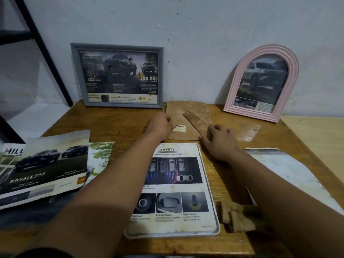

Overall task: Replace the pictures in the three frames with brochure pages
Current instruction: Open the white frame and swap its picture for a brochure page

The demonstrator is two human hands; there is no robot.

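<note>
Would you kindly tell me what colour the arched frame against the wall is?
Pale pink arched frame, seen in the head view.

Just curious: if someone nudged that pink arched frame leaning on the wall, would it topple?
Probably. The pink arched frame stands tilted against the wall, resting only on its narrow bottom edge. On the smooth wooden table, its base could slide out. It looks rigid, not floppy.
</note>
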